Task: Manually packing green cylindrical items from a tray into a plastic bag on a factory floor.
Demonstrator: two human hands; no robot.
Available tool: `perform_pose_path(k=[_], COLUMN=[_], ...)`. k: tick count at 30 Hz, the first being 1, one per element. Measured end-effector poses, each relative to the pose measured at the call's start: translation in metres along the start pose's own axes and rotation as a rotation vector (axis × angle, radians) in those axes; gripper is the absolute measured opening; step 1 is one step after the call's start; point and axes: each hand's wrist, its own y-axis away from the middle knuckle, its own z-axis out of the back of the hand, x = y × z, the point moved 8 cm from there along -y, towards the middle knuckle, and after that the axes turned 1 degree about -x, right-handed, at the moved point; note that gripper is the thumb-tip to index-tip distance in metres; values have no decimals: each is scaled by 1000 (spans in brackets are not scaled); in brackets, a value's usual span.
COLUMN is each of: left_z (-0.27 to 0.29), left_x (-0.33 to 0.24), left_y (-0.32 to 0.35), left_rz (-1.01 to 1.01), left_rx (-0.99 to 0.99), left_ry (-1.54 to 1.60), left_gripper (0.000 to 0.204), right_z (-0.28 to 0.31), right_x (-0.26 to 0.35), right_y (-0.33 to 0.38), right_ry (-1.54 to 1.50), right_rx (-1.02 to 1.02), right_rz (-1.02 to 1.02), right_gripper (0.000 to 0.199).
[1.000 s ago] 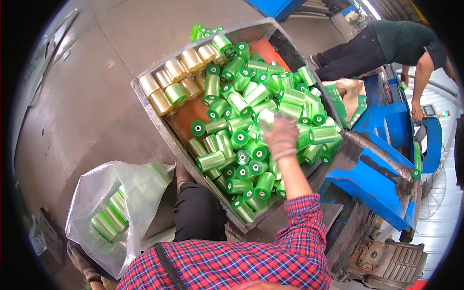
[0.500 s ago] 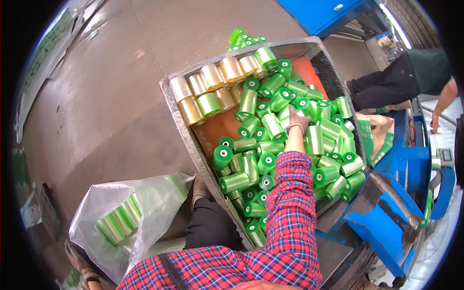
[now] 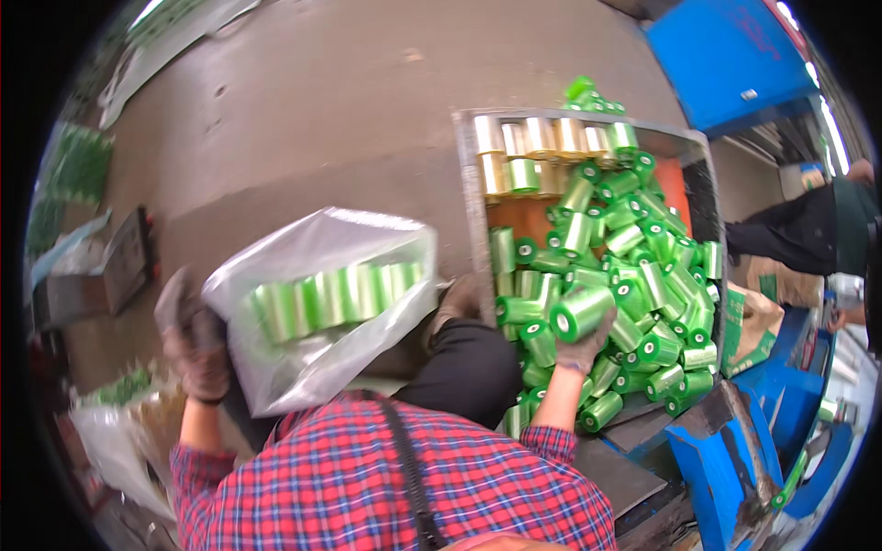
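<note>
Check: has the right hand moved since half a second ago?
Yes: the right hand has drawn back from the bin's far wall, toward the near end.

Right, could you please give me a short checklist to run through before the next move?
1. Roll secured: ok, the right hand has a green roll in its grip.
2. Left hand holding the clear bag: cannot tell; it is at the bag's left side, but contact is unclear.
3. Rolls in the bag lined up: ok, a row of green rolls shows inside.
4. Held roll in the bag: not ok, it is over the bin.
5. Co-worker's hand away from the bin: ok, it is at the far right.
</note>
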Motion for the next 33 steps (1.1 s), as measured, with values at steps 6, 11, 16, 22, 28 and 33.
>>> perform_pose_path(k=[6, 11, 16, 22, 28, 33], left_z=[-146, -114, -116, -128, -118, -106], left_x=[-18, -112, -70, -64, -72, -69], left_y=[78, 128, 156, 172, 156, 120], left_rz=[103, 242, -298, -382, -366, -412], left_rx=[1446, 1447, 1512, 1467, 1457, 1292], left_ry=[-132, 938, -244, -179, -144, -103], left_gripper=[41, 71, 41, 23, 32, 62], right_z=[-23, -174, -261, -179, -141, -136], right_x=[-4, -2, -149, -279, -257, -247], right_y=[87, 165, 194, 111, 59, 47], right_ry=[-112, 18, 1085, 2149, 2619, 2504], right_rx=[135, 417, 952, 354, 495, 336], right_rz=[-173, -387, -205, -253, -116, -42], right_gripper=[67, 68, 37, 74, 71, 77])
